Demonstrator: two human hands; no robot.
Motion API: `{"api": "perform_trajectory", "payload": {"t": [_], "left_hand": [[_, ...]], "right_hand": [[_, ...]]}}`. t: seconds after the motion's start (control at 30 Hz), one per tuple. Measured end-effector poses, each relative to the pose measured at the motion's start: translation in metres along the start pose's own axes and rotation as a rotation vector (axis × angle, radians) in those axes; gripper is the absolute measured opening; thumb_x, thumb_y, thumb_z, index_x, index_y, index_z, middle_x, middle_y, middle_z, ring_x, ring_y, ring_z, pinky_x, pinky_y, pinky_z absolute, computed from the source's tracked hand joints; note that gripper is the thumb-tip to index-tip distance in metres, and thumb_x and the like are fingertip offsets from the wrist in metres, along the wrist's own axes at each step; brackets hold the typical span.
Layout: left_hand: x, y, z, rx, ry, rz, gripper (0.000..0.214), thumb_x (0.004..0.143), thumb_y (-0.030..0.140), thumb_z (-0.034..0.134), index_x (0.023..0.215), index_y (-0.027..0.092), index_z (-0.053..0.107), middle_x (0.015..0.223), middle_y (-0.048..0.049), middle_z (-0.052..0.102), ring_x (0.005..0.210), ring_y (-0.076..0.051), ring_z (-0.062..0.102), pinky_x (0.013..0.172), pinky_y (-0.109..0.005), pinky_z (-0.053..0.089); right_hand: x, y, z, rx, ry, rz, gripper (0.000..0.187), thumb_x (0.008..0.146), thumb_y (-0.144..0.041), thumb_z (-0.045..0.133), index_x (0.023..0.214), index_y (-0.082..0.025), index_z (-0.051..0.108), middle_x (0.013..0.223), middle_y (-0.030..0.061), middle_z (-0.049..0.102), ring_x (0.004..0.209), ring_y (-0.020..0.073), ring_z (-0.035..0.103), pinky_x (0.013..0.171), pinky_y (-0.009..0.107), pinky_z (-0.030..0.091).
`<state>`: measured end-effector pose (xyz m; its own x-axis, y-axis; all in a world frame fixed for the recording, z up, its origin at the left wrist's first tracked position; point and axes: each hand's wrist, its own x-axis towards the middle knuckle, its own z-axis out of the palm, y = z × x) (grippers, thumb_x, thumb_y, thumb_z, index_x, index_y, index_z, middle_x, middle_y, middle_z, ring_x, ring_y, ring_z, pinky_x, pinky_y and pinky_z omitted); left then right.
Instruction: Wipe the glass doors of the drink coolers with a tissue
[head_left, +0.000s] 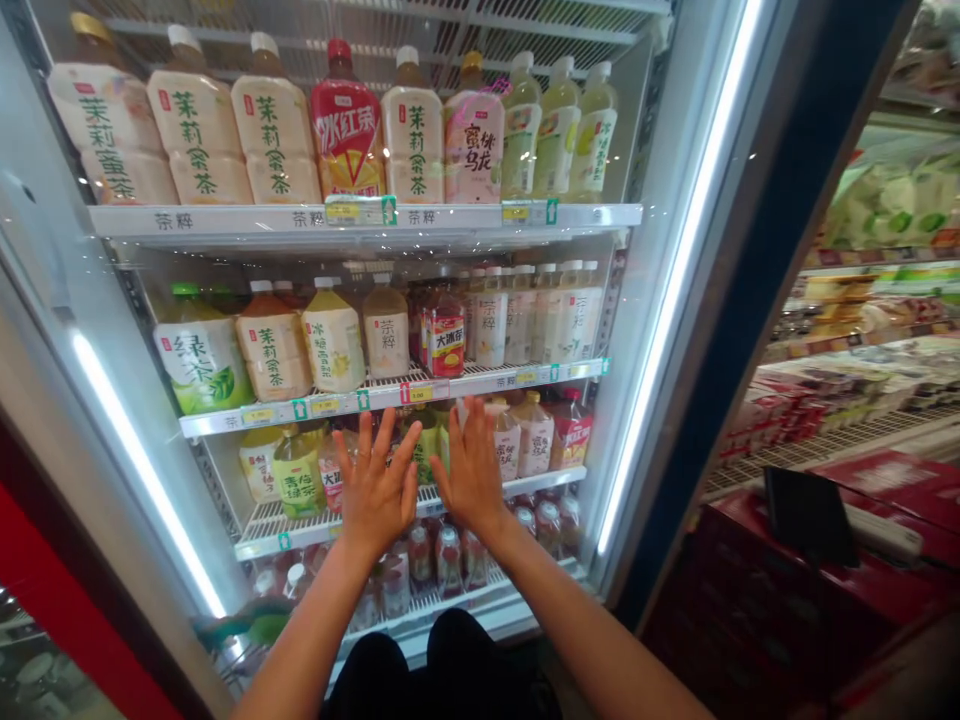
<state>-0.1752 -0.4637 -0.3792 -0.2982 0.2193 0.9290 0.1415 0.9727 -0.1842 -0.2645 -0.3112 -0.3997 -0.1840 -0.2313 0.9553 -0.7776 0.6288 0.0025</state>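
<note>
Both hands are raised before a lit drinks fridge, holding nothing. My left hand [377, 490] has its fingers spread, in front of the third shelf of bottles. Beside it, my right hand [474, 465] is stretched out, fingertips near the edge of the second shelf [480, 386]. Whether either palm touches a surface I cannot tell. Nearest my left hand is a green tea bottle [298, 475]; a pale-labelled bottle [507, 440] stands just right of my right hand. Other bottles between and behind the hands are partly hidden.
Large tea bottles [274, 135] line the top shelf, with a red one [347, 130] among them. Smaller bottles [448, 560] fill the bottom. A dark frame [772, 250] borders the fridge at right. Beyond it, a black flat object [808, 515] lies on red boxes [892, 490].
</note>
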Motion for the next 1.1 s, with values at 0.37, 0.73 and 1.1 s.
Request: {"api": "perform_trajectory", "payload": {"t": [0.37,0.73,1.1], "left_hand": [[-0.024,-0.01,0.026,0.082,0.103,0.075,0.066,0.091,0.026,0.062,0.154,0.03,0.043,0.168,-0.0015,0.028,0.16,-0.025,0.019,0.132,-0.053,0.006],[-0.022,-0.007,0.028,0.089,0.126,0.047,0.068,0.088,0.022,0.066,0.152,0.033,0.045,0.165,-0.0004,0.032,0.158,-0.024,0.024,0.132,-0.051,0.009],[-0.022,-0.004,0.028,0.061,0.141,0.021,0.068,0.088,0.02,0.066,0.152,0.035,0.045,0.164,0.0029,0.034,0.158,-0.021,0.025,0.133,-0.049,0.01]], "right_hand": [[0.002,-0.009,0.004,-0.079,0.01,-0.003,0.079,0.103,-0.026,0.044,0.165,-0.01,-0.003,0.173,0.0133,-0.004,0.161,0.0338,0.001,0.125,0.064,0.029],[-0.02,-0.014,0.011,-0.068,0.024,0.031,0.079,0.103,-0.027,0.045,0.165,-0.006,0.0,0.172,0.0173,-0.004,0.16,0.0369,0.001,0.123,0.066,0.031],[-0.007,-0.012,0.019,-0.084,0.072,0.052,0.082,0.102,-0.028,0.05,0.165,-0.007,0.002,0.172,0.0197,0.0,0.16,0.0389,0.007,0.122,0.067,0.033]]}}
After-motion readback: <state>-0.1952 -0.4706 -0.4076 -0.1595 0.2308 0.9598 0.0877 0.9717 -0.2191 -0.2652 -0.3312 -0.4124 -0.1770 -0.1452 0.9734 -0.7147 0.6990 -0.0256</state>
